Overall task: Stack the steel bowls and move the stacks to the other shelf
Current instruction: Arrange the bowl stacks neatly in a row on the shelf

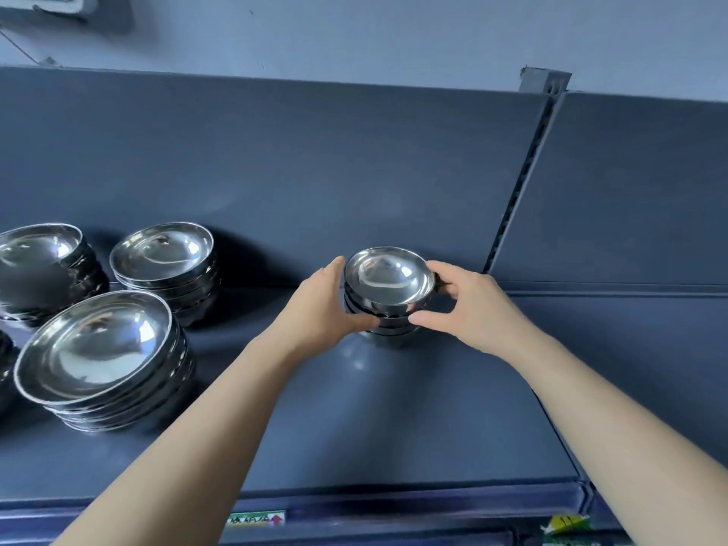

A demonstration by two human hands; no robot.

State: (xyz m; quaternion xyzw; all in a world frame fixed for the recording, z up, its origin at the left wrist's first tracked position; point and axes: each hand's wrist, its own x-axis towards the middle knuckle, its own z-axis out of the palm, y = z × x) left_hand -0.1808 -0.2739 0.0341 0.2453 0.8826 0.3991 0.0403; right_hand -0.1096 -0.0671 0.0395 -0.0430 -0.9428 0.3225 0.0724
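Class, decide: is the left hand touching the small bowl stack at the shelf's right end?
Touching. In the head view the left hand wraps thumb and fingers against the small bowl stack, no gap.

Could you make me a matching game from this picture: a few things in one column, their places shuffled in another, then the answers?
1 small bowl stack
2 nearest large bowl stack
3 slotted upright
4 shelf-edge label

A front left on the shelf, untouched
B at the back, between two panels
C gripped between left hand and right hand
D on the shelf's front edge

Pairs: 1-C, 2-A, 3-B, 4-D
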